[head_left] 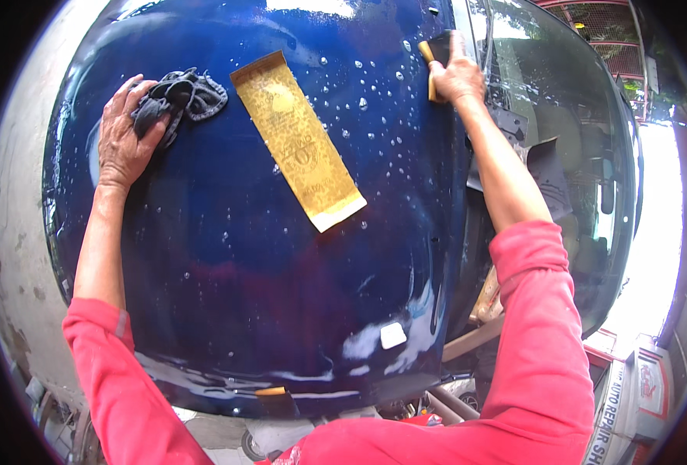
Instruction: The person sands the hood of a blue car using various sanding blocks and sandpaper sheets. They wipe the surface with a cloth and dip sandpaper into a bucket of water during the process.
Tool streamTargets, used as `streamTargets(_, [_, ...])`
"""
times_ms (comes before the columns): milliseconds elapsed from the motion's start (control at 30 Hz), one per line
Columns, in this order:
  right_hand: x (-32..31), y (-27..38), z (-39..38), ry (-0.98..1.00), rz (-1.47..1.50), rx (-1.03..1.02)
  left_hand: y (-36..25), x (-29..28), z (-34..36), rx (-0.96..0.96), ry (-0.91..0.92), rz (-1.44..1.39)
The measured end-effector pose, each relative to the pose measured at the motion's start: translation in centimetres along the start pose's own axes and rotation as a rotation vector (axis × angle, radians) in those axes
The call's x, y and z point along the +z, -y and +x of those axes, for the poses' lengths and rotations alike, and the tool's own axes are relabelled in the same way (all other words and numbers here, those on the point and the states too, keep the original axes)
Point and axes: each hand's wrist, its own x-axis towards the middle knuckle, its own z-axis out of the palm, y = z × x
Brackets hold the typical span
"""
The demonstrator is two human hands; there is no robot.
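Note:
My left hand grips a bunched dark grey rag on the far left of a wet blue car hood. Its thumb and fingers close around one end of the rag. At the hood's far right edge, my right hand presses down a folded piece of sandpaper, dark on one side and yellow on the other. Between my hands lies a long strip of sandpaper, its yellow printed back facing up and spotted with wet patches.
Water drops dot the paint. A small white block rests near the hood's front right. At the near edge sits a small yellow-and-dark piece. The windshield lies to the right, with loose dark sheets by its base.

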Motion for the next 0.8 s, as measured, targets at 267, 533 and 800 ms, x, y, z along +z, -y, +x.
streamTargets(267, [-0.6, -1.4, -8.3, -0.193, 0.1, -0.316, -0.1, 0.1, -0.2, -0.02, 0.007, -0.027])
streamTargets(533, [-0.2, -1.4, -7.5, -0.031, 0.172, -0.225, 0.0, 0.1, -0.2, -0.019, 0.01, -0.018])
streamTargets(800, [1.5, -1.0, 2.0, -0.083, 0.029, -0.01, -0.1, -0.1, 0.0, -0.015, 0.002, -0.041])
